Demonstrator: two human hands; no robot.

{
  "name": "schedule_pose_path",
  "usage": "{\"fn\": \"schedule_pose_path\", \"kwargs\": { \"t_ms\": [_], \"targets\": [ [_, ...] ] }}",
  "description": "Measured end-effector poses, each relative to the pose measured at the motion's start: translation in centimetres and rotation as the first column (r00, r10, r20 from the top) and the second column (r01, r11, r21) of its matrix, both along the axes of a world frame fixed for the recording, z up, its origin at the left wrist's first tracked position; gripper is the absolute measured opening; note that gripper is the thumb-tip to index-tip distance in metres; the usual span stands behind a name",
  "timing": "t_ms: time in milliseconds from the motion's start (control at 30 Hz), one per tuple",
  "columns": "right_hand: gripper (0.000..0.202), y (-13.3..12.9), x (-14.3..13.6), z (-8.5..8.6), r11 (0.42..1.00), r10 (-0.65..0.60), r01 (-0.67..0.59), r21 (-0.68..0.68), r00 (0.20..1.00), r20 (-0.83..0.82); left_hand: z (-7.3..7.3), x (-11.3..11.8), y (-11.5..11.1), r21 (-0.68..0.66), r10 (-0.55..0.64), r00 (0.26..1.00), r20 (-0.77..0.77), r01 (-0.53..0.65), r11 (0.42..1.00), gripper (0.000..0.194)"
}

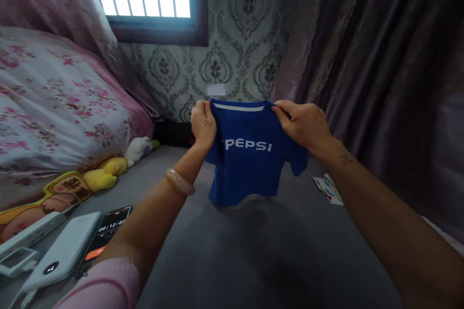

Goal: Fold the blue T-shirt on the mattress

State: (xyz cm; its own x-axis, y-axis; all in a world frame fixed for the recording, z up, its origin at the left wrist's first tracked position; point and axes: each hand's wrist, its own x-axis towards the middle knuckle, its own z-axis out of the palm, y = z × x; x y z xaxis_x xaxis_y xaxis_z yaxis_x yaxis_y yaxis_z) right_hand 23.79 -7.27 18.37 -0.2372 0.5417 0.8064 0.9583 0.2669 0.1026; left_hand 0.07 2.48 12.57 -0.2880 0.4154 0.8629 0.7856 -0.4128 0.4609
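A small blue T-shirt with white PEPSI lettering hangs upright in front of me, its front towards me. My left hand pinches it at the shoulder beside the left end of the collar. On the other side, my right hand grips the right shoulder near the collar between thumb and fingers. The neckline is stretched between both hands, and a white strip shows inside it. Both short sleeves droop below my hands. Whether the hem touches the grey bed surface I cannot tell.
At the left lie a phone showing a timer, a white power bank, a power strip and plush toys. Floral bedding is heaped behind them. A small printed packet lies right. Curtains hang at the right.
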Motion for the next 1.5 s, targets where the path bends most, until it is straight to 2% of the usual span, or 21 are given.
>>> {"fn": "schedule_pose_path", "kwargs": {
  "t_ms": [100,167,233,300,467,600,700,767,867,933,1000,1067,1100,1167,1233,1300,1400,1500],
  "targets": [
    [0.040,-2.0,-1.7,0.9,0.999,0.042,-0.042,0.010,0.999,0.035,-0.1,0.6,-0.5,0.094,0.066,0.983,0.171,-0.083,0.992,0.045],
    [0.042,-3.2,-1.9,1.6,0.999,0.033,-0.035,0.035,0.997,0.069,0.3,0.5,-1.5,0.134,0.074,0.981,0.178,-0.098,0.986,0.045],
    [0.043,-4.0,-1.2,2.3,0.997,-0.009,0.002,0.076,0.995,0.098,0.9,-0.2,-2.9,0.134,0.056,0.995,0.080,-0.067,0.989,0.044],
    [0.043,-4.7,0.1,2.8,0.993,-0.058,0.046,0.111,0.993,0.103,1.8,-1.4,-4.2,0.104,0.039,0.996,-0.080,-0.031,0.994,0.044],
    [0.043,-6.3,3.3,2.8,0.978,-0.115,0.090,0.190,0.985,0.126,4.3,-4.4,-7.4,0.087,0.026,0.897,-0.441,0.014,0.996,0.047],
    [0.042,-9.1,4.2,1.7,0.951,-0.147,0.096,0.294,0.977,0.155,5.3,-6.0,-10.5,0.138,0.046,0.836,-0.547,0.036,0.990,0.046],
    [0.041,-12.4,4.5,1.2,0.947,-0.137,0.075,0.313,0.974,0.183,5.5,-7.5,-13.4,0.170,0.036,0.800,-0.599,0.083,0.982,0.043],
    [0.043,-14.8,4.7,1.4,0.946,-0.120,0.055,0.318,0.974,0.191,6.0,-8.4,-15.5,0.182,0.039,0.752,-0.658,0.109,0.977,0.042],
    [0.041,-17.4,4.7,2.9,0.973,-0.039,-0.001,0.232,0.985,0.166,7.8,-9.2,-18.1,0.193,0.091,0.665,-0.741,0.081,0.978,0.044],
    [0.039,-17.9,4.8,4.1,0.993,0.021,-0.033,0.114,0.994,0.103,9.2,-9.1,-18.8,0.205,0.115,0.650,-0.751,0.064,0.977,0.047],
    [0.039,-17.1,4.9,4.8,0.997,0.075,-0.074,-0.033,0.997,0.017,10.2,-8.6,-18.3,0.167,0.075,0.634,-0.770,0.087,0.982,0.055],
    [0.041,-15.3,5.2,4.6,0.967,0.144,-0.157,-0.201,0.987,-0.079,10.0,-8.1,-16.7,0.032,-0.048,0.580,-0.814,0.127,0.991,0.061],
    [0.042,-14.1,5.4,4.0,0.932,0.178,-0.209,-0.295,0.976,-0.128,9.5,-7.8,-15.5,-0.061,-0.132,0.541,-0.830,0.149,0.987,0.061],
    [0.042,-11.4,5.7,2.2,0.829,0.223,-0.301,-0.471,0.951,-0.214,7.5,-7.4,-12.7,-0.244,-0.299,0.478,-0.826,0.175,0.954,0.051],
    [0.042,-8.5,5.8,-0.2,0.705,0.234,-0.352,-0.616,0.935,-0.266,4.5,-7.0,-9.6,-0.388,-0.422,0.438,-0.794,0.171,0.906,0.042],
    [0.040,-5.6,5.9,-3.0,0.613,0.218,-0.358,-0.704,0.934,-0.284,0.9,-6.3,-6.5,-0.491,-0.502,0.420,-0.756,0.145,0.859,0.041],
    [0.038,-1.2,6.2,-8.1,0.554,0.183,-0.316,-0.770,0.949,-0.258,-5.3,-4.7,-2.4,-0.603,-0.556,0.431,-0.711,0.035,0.797,0.042],
    [0.037,2.7,6.5,-14.0,0.562,0.145,-0.221,-0.797,0.975,-0.169,-11.7,-3.1,0.8,-0.703,-0.606,0.453,-0.654,-0.066,0.709,0.040]
  ]
}}
